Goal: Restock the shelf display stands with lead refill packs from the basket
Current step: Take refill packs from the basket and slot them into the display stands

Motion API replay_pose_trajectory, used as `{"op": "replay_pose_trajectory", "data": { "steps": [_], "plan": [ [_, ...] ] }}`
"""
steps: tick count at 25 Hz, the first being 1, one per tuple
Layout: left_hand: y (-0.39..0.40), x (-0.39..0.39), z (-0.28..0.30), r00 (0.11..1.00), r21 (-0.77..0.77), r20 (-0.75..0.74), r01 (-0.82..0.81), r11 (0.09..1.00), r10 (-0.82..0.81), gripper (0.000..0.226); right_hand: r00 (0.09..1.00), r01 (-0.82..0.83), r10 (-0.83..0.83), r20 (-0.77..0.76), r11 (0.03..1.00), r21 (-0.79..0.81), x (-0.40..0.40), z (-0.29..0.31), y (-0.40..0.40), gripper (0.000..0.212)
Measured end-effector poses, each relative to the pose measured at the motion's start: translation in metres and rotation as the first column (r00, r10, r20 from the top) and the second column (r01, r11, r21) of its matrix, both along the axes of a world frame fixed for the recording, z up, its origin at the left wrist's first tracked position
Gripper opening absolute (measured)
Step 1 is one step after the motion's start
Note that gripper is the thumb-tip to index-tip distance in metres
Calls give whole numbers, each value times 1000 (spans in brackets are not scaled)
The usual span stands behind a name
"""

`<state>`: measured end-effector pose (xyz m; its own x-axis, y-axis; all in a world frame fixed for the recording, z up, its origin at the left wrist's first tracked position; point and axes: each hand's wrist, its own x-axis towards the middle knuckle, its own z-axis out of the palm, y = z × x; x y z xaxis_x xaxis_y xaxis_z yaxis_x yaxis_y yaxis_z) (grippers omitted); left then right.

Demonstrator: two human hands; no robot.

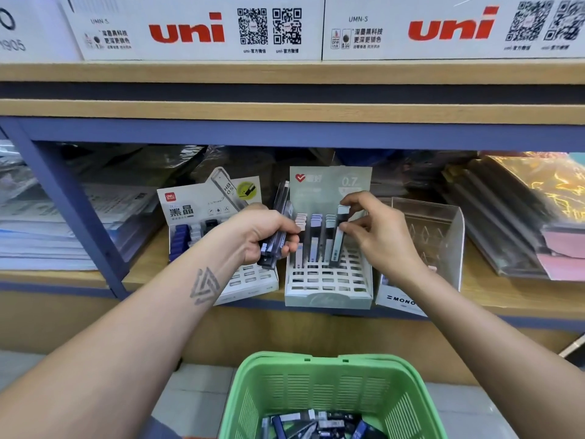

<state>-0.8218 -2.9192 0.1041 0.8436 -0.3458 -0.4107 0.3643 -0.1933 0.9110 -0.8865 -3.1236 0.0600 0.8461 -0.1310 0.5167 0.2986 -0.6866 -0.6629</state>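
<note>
My left hand [269,231] grips a bundle of dark lead refill packs [280,223] in front of the shelf. My right hand [378,231] pinches one grey-blue refill pack [338,240] by its top and side, its lower end down in the grid of the pale green 0.7 display stand [327,294]. Several packs stand upright in that stand's back rows. To its left is a white HB 0.5 display stand [190,210] holding blue and black packs. Below, the green basket [316,384] holds several more packs [316,424].
A clear plastic stand [440,226] with a MONO label sits to the right of the 0.7 stand. Stacked paper and plastic-wrapped folders fill both shelf ends. A blue shelf post [72,210] slants at the left. White uni boxes [196,26] line the shelf above.
</note>
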Motion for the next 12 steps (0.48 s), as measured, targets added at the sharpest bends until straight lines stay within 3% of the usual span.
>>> {"op": "replay_pose_trajectory", "data": {
  "steps": [12],
  "plan": [
    [1, 0, -3, 999, -5, -41, 25, 1000, -26, 12, 999, -48, 48, -9, 999, -5, -1, -3, 8, 27]
  ]
}}
